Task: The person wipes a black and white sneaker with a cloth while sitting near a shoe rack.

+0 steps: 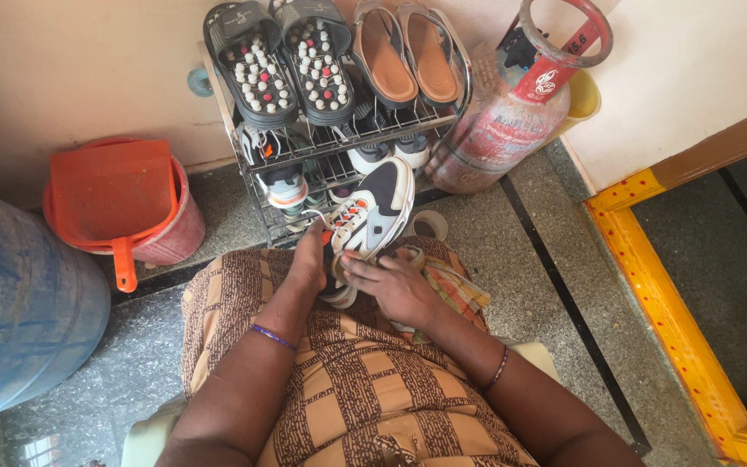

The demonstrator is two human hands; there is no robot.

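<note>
A white, grey and dark sneaker (375,210) with orange lace eyelets is held up over my lap, toe pointing away toward the shoe rack (343,143). My left hand (309,259) grips the sneaker at its opening on the left side. My right hand (395,284) rests against the heel and underside, fingers curled around it. A checked cloth (451,290) lies on my lap under the right hand. I sit in a brown patterned garment, a bangle on each wrist.
The wire rack holds black studded sandals (283,60), tan sandals (408,52) and more sneakers (287,186). A red gas cylinder (503,121) stands right of it. An orange bucket with dustpan (118,203) and a blue barrel (19,311) stand left. A tape roll (430,225) lies on the floor.
</note>
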